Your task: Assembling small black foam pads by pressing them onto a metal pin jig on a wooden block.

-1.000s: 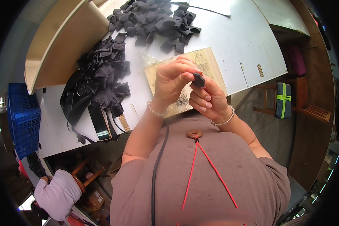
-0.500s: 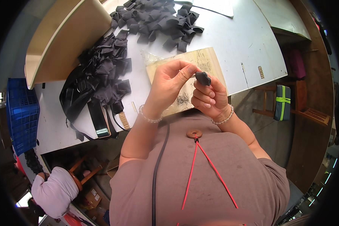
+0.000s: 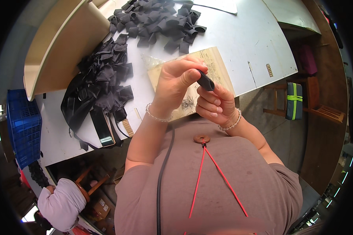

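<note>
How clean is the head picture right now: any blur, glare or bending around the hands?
Head view: both hands and the black strap piece are sharp, evenly lit, no glare; the white table reads bright but not blown out; its edges bow toward the rim from fisheye distortion; the corners are black vignette; the blue crate at left sits dimmer.

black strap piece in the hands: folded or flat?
Folded: the black strap piece shows a looped end, pinched between left hand and right hand.
</note>
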